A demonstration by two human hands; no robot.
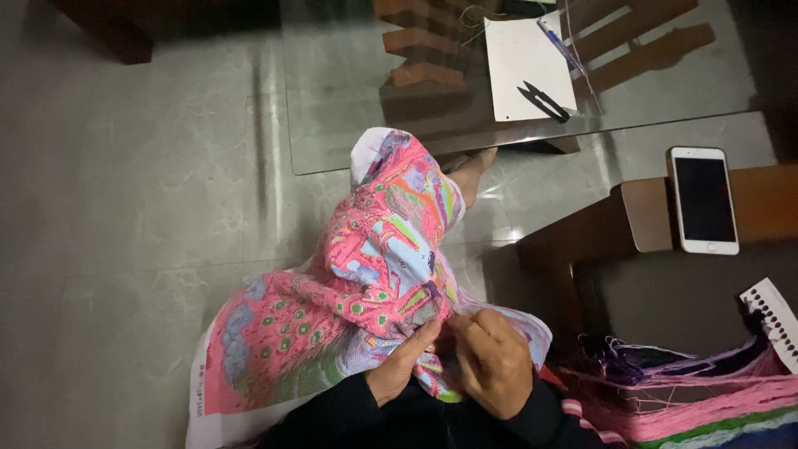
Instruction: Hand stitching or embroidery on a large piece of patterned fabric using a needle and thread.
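Note:
A large cross-stitch cloth [366, 274], mostly pink with green, blue and orange patches, lies bunched over my lap and knee. My left hand [405, 359] grips a fold of it from below, near its lower edge. My right hand [492, 359] rests against the same spot with fingers pinched together at the fabric; whether a needle is between them is too small to tell. Both wrists wear dark sleeves. One bare foot [474, 173] shows beyond the cloth.
A glass-topped table [349, 100] stands ahead with a white sheet [525, 66], black thread snips [544, 101] and a pen [561, 46]. A white phone [703, 199] lies on a wooden armrest at the right. Bundles of coloured thread [698, 391] and a thread card [773, 320] lie at the lower right.

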